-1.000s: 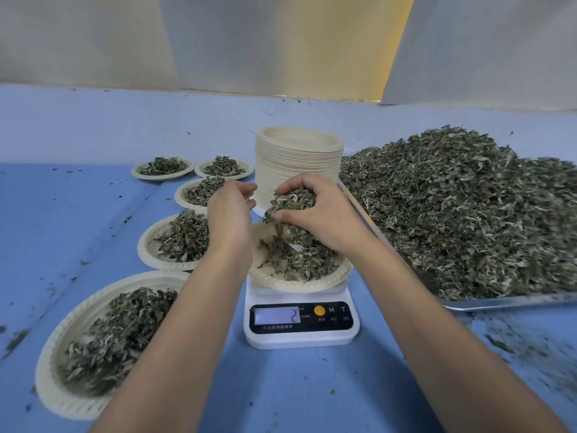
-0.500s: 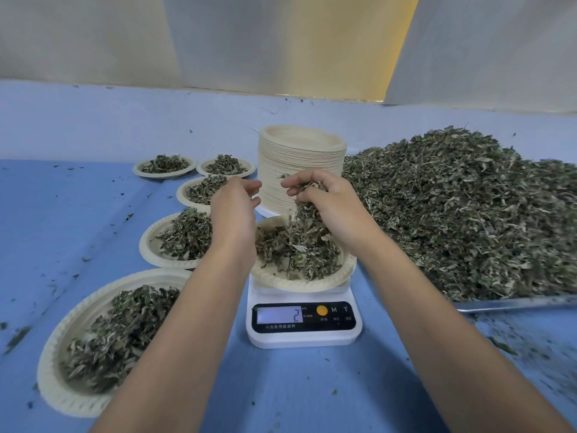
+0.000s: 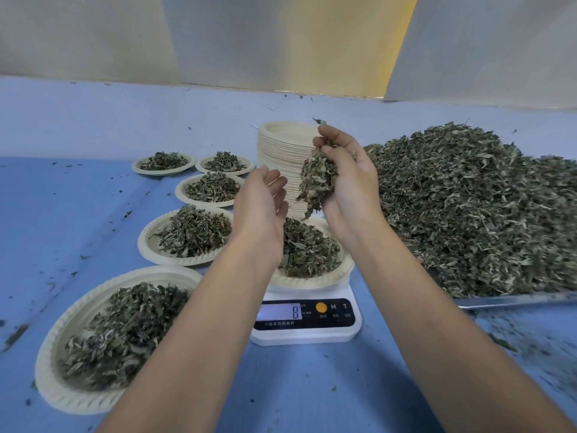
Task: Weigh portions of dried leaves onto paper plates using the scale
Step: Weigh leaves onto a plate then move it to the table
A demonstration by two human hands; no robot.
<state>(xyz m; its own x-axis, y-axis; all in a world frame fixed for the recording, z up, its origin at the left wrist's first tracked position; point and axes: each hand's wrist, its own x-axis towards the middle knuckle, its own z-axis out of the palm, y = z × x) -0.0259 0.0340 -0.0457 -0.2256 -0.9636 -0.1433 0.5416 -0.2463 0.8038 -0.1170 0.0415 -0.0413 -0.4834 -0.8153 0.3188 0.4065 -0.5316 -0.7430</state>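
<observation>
Right hand clamped on a clump of dried leaves, up over the plate on the scale. Left hand is loose and empty beside it, and the hands aren't touching.

Status: five filled plates run down the left side of the tabletop, near edge to far edge. The sixth is on the scale, partly loaded. Readout shows an 8 — any other digits unreadable, target unknown.

Left to do: a tall stack of empty plates sits behind the scale toward the far edge. The bulk pile heaps on a metal tray along the right edge. My read — early days, most portions not yet weighed.
</observation>
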